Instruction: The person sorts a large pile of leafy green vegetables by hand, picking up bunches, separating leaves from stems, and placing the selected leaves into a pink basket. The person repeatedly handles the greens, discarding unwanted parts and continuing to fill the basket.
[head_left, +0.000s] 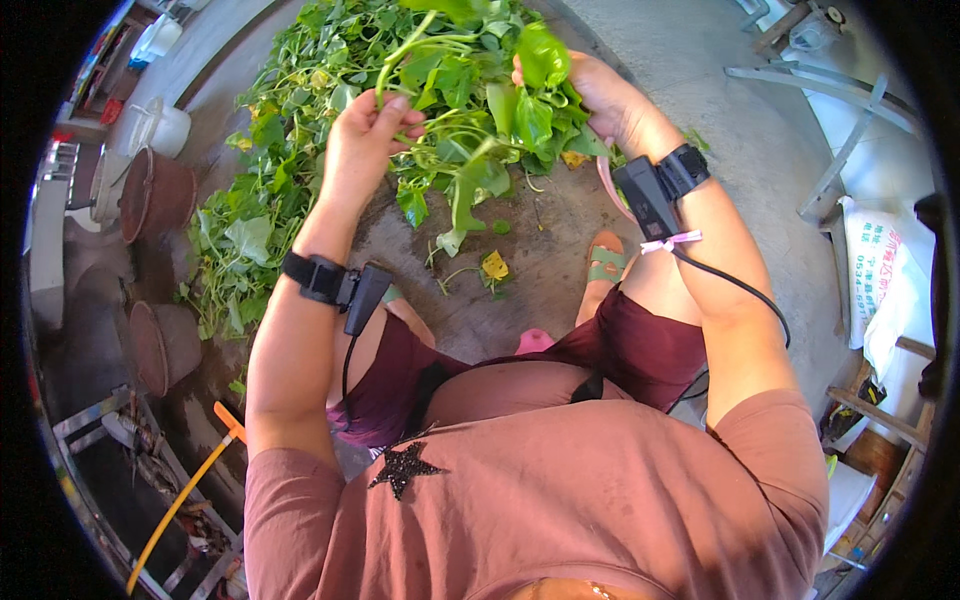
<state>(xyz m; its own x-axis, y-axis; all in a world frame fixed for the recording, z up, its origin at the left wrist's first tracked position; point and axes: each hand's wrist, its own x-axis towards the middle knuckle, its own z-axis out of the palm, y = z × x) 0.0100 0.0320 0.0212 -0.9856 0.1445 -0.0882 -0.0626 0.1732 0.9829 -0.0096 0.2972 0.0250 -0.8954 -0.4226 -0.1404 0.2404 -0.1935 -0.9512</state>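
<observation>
My left hand (375, 127) pinches a green vine stem (390, 64) between thumb and fingers. Broad heart-shaped leaves, apparently sweet potato vine, hang from the stems between my two hands. Around a leafy part of the vine, my right hand (600, 94) is closed, its fingertips partly hidden behind a glossy leaf (543, 56). Beyond and to the left, a large heap of leafy vines (300, 97) spreads over the concrete floor. Under my right wrist shows the curved pink rim (609, 187) of some container, mostly hidden.
A yellow leaf (494, 265) lies on the floor between my feet. Rust-brown buckets (154, 195) and a white bucket (161, 127) stand at left. An orange-headed tool with a yellow handle (184, 495) leans lower left. At right are a metal frame (847, 142) and a printed white sack (862, 277).
</observation>
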